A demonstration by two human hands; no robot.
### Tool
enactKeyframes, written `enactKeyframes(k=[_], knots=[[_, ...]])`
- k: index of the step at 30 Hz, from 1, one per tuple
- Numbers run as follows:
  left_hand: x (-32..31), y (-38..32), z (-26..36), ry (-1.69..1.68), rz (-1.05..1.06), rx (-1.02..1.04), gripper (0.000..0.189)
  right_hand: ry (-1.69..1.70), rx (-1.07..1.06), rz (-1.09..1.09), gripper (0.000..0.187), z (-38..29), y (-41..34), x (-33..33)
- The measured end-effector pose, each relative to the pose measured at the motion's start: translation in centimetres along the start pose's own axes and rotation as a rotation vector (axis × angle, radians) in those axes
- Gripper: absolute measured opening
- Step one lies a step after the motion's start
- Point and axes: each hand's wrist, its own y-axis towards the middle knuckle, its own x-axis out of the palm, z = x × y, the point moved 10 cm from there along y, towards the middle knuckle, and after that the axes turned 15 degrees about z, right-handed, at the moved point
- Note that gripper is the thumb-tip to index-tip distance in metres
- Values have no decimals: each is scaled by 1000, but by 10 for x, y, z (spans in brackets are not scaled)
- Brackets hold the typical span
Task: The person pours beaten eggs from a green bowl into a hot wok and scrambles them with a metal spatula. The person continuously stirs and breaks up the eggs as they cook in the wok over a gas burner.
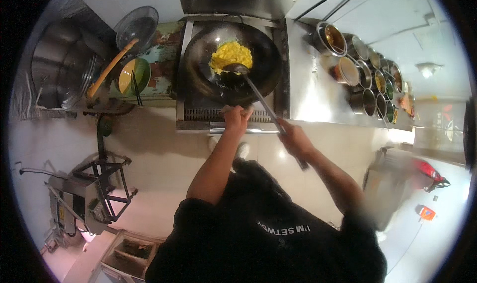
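Observation:
A large dark wok [197, 74] rests on the stove [193, 124] in front of me, with yellow scrambled egg [233, 54] in its middle. My right hand [296, 139] is closed around the long handle of a metal ladle [261, 97], whose bowl touches the near side of the egg. At the wok's near rim, my left hand [236, 121] grips a pale cloth [229, 109]; the wok's edge there is partly hidden by the hand and cloth.
To the left are a yellow-green bowl [126, 76] with chopsticks [135, 87] across its rim and a wire strainer [136, 28] with a wooden handle. Several metal containers [363, 102] stand on the steel counter [309, 97] at right. A black metal frame [111, 186] stands lower left.

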Motion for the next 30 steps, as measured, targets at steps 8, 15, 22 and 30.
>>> enactKeyframes(k=[8, 15, 22, 30], knots=[[-22, 71, -3, 706, -277, 678, 29, 89, 19, -38, 52, -25, 7, 11], [7, -7, 8, 246, -155, 187, 16, 52, 254, -144, 52, -5, -41, -54], [7, -4, -4, 151, -116, -2, 42, -48, -186, 181, 55, -12, 33, -5], [-2, 41, -11, 730, -376, 561, 37, -415, -312, 124, 65, 26, 108, 62]])
